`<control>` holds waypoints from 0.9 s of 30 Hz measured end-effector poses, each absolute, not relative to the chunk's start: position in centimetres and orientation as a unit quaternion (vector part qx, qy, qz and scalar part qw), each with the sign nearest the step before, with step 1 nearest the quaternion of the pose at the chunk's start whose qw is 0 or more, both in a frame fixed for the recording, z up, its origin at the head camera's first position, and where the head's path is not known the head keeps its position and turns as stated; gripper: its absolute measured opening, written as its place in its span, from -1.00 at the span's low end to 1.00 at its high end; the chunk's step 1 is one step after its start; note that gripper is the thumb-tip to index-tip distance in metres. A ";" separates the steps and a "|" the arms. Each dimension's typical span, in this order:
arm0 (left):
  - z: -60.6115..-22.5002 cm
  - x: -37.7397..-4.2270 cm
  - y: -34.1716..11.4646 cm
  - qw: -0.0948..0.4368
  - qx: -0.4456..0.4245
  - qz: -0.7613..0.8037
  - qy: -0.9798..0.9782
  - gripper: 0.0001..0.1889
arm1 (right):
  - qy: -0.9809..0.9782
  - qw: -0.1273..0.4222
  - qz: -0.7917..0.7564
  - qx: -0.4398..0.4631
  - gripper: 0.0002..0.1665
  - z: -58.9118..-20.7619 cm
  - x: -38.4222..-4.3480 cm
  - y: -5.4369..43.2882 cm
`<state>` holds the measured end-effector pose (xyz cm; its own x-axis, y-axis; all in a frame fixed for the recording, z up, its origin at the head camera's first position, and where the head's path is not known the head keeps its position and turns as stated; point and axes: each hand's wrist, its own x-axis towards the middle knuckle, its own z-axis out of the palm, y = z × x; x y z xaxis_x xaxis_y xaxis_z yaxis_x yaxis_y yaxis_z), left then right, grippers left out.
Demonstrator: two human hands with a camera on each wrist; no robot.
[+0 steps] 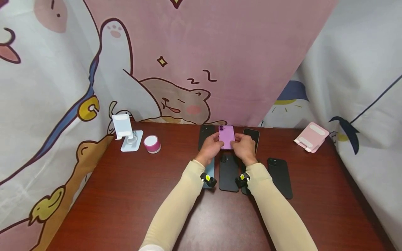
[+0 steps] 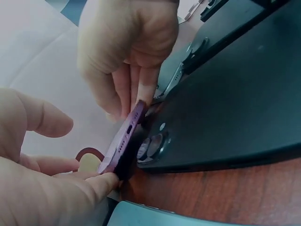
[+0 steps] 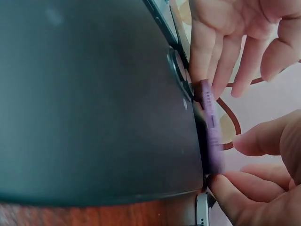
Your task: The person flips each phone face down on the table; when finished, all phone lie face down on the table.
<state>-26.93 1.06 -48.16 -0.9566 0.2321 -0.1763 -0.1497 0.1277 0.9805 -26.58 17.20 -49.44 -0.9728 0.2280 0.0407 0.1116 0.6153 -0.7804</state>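
A purple phone [image 1: 226,136], camera side up, is held by its two sides between both hands at the back middle of the table. My left hand [image 1: 211,148] has its fingers at the left edge, and my right hand [image 1: 245,148] has its fingers at the right edge. Seen from the left wrist, the phone's charging-port end [image 2: 124,136] faces me, with fingertips at both corners. Both thumbs stand off the phone's face in the wrist views. Directly in front lies a black phone [image 1: 228,176], its camera end nearest the purple one. Contact underneath the purple phone is hidden.
Around the hands lie a black phone [image 1: 205,134], a dark-faced phone [image 1: 252,133], a light-blue phone [image 1: 209,170] and another black phone [image 1: 280,177]. Leftward stand a white phone stand [image 1: 122,126] and a pink-and-white round container [image 1: 152,144]; a pink stand [image 1: 312,137] is far right.
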 end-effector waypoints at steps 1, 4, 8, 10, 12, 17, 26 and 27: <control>-48.3 -26.9 1.1 0.144 0.029 0.659 0.738 -0.32 | -0.899 0.068 0.423 -0.089 -0.46 -49.4 -26.6 17.2; -48.4 -26.9 1.2 0.146 0.033 0.657 0.739 -0.30 | -0.903 0.069 0.416 -0.080 -0.45 -49.3 -26.7 17.2; -48.4 -26.8 1.3 0.133 0.027 0.651 0.746 -0.32 | -0.898 0.070 0.428 -0.072 -0.46 -49.3 -26.7 17.6; -48.3 -26.7 1.4 0.117 0.026 0.644 0.755 -0.34 | -0.892 0.068 0.441 -0.066 -0.46 -49.1 -26.5 17.9; -48.1 -26.5 1.5 0.096 0.027 0.625 0.774 -0.37 | -0.886 0.068 0.453 -0.063 -0.45 -48.9 -26.2 18.3; -47.6 -26.0 2.4 0.055 0.041 0.593 0.803 -0.47 | -0.869 0.085 0.484 -0.063 -0.46 -48.0 -25.3 19.7; -47.7 -25.3 5.3 0.100 0.075 0.611 0.782 -0.50 | -0.878 0.094 0.461 -0.090 -0.46 -47.7 -24.3 23.7; -47.8 -25.2 5.6 0.108 0.079 0.606 0.784 -0.49 | -0.881 0.093 0.454 -0.094 -0.46 -47.7 -24.1 24.2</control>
